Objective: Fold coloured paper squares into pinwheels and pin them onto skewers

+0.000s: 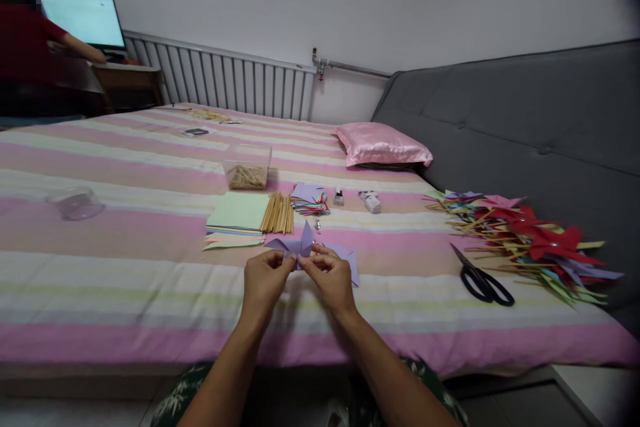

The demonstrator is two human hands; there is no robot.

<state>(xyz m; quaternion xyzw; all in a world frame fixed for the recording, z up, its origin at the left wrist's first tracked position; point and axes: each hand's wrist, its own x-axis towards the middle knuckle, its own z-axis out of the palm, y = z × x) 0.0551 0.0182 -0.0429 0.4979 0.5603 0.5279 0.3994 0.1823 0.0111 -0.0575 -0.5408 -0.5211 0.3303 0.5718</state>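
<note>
A purple paper pinwheel (pixel 306 247) with folded points is pinched between both my hands just above the striped bed (pixel 125 267). My left hand (pixel 265 280) grips its left side with closed fingers. On its right side my right hand (pixel 330 277) is closed too. Just beyond them lie a stack of coloured paper sheets (pixel 237 219), a bundle of wooden sticks (pixel 279 213) and a small heap of cut coloured paper (pixel 310 200).
Black scissors (pixel 483 280) lie at the right, beside a pile of finished pinwheels on sticks (pixel 525 233). A clear box of sticks (pixel 247 168), a clear lid (pixel 76 203), a glue bottle (pixel 371 201) and a pink pillow (pixel 383 145) are farther back. A person sits at a monitor (pixel 83 19), far left.
</note>
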